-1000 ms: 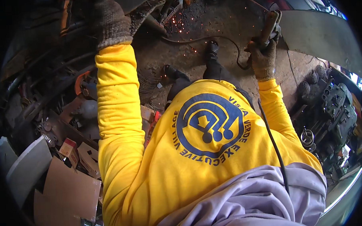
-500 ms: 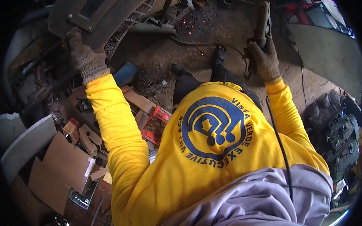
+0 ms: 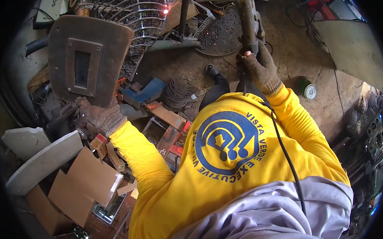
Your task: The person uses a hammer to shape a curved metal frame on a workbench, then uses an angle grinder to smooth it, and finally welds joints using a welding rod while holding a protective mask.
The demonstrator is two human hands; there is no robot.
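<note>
At left, the left hand, in coarse knit, has its grip clamped on a flat, round-cornered welding shield; the right hand, likewise gloved, clamps a worn cylindrical handle far right of it.

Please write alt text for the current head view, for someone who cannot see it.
A person in yellow holds a dark welding shield in the gloved left hand and a thick tool in the gloved right hand. Beyond the shield, a spot glows among curved metal rods.
</note>
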